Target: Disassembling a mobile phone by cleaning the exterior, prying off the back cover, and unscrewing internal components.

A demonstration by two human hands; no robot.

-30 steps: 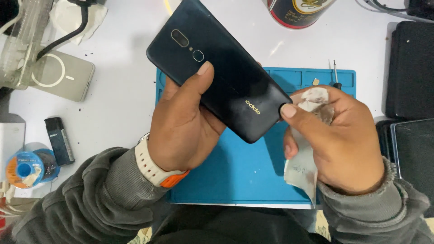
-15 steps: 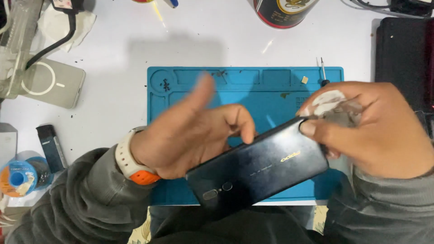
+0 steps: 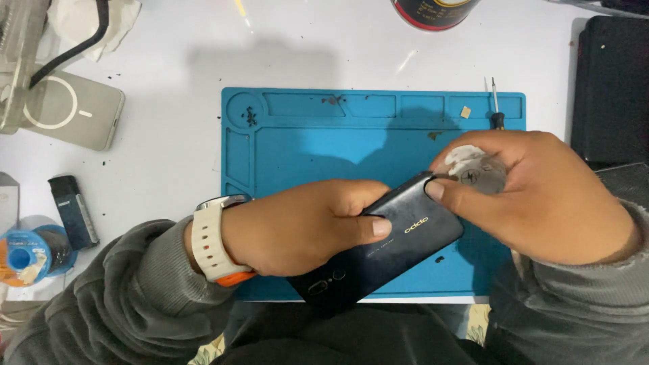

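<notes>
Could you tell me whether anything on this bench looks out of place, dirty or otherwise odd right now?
Small dark specks are scattered over the white table left of the blue repair mat, and more crumbs sit in the mat's top compartments. A tiny pale chip lies loose beside the small screwdriver. The dark phone shows no damage.

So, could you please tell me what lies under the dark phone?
Under the dark phone is the blue work mat, with the left hand gripping the phone. The mat directly beneath is covered, so anything there stays unseen.
</notes>
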